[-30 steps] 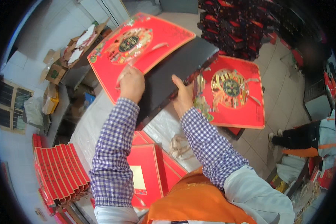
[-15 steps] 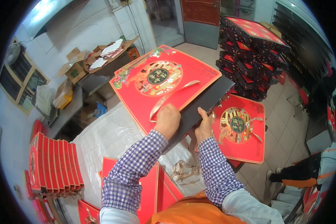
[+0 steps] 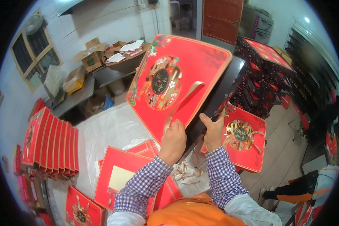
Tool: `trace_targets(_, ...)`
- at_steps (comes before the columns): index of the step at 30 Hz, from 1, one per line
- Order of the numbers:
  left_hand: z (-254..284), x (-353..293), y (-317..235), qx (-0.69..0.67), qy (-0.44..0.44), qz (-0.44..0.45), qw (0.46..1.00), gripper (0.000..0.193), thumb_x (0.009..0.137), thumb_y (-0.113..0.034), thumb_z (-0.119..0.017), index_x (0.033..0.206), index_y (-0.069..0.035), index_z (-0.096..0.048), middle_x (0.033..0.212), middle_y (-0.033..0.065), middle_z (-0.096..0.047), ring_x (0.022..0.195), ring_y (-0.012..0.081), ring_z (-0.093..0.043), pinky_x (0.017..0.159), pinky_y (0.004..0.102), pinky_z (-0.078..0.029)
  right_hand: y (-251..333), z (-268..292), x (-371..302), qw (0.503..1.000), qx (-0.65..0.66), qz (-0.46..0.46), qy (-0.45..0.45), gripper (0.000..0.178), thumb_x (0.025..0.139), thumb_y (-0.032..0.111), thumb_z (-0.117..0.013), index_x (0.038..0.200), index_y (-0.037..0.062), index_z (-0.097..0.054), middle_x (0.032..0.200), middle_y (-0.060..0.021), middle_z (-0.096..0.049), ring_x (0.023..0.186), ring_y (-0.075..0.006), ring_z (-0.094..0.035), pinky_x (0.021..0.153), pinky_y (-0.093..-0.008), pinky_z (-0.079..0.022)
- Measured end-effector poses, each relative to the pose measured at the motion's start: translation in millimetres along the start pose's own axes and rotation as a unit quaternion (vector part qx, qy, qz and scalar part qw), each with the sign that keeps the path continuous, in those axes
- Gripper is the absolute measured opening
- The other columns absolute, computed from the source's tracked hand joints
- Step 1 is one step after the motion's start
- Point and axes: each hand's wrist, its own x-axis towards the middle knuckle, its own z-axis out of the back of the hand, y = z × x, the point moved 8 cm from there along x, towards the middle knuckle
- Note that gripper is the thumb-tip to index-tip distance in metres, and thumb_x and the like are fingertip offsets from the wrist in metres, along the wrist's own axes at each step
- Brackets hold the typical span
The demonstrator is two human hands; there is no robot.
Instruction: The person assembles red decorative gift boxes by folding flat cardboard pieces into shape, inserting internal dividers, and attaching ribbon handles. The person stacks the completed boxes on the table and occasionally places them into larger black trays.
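Note:
A gift box [image 3: 199,69] with a red, gold-edged lid and a dark side is held up, tilted, in front of me. Its lid carries a round patterned emblem [image 3: 163,83] and a pale satin ribbon [image 3: 182,101] running down toward my left hand [image 3: 173,140]. That hand is closed, its fingers pinching the lower part of the ribbon against the lid. My right hand [image 3: 214,132] grips the box's dark side, thumb up and the other fingers mostly hidden behind. Beyond it, to the right, lies a second red gift box [image 3: 248,132] with a similar emblem and ribbon.
Red lids [image 3: 126,175] lie on the plastic-covered table [image 3: 98,133], beside a heap of loose ribbon [image 3: 188,171]. A row of red lids [image 3: 51,143] stands at left. Dark boxes [image 3: 258,79] are stacked at back right. A person's leg [image 3: 293,190] shows at lower right.
The box in my hands has tipped to a steeper angle, its right side rising. Both hands keep their hold. My view has shifted, showing more of the lids on the table.

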Motion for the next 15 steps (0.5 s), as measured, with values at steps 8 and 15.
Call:
trace_targets(8, 26.5, -140.5, 83.5, -0.324, -0.178, 0.237, 0.898, 0.048, 0.086, -0.010, -0.064, 0.130, 0.002, -0.045, 0.116, 0.0233, -0.056, 0.105, 0.0417, -0.059, 0.084, 0.0448, -0.050, 76.5, -164.9, -131.8, 0.904, -0.245, 0.135, 0.322, 0.065, 0.068, 0.013, -0.077, 0.127, 0.0021, -0.051, 0.100, -0.0163, -0.067, 0.089, -0.0298, -0.069, 0.076, -0.0359, -0.056)
trace_targets(15, -20.5, -256.0, 102.9, -0.377, -0.066, 0.423, 0.821, 0.041, 0.091, -0.015, -0.061, 0.127, 0.001, -0.049, 0.120, 0.0209, -0.060, 0.110, 0.0367, -0.060, 0.090, 0.0412, -0.051, 4.8, -205.9, -306.2, 0.660, -0.339, 0.275, 0.611, 0.057, 0.067, 0.011, -0.072, 0.121, 0.0078, -0.054, 0.100, -0.0138, -0.063, 0.088, -0.0329, -0.065, 0.075, -0.0424, -0.054)
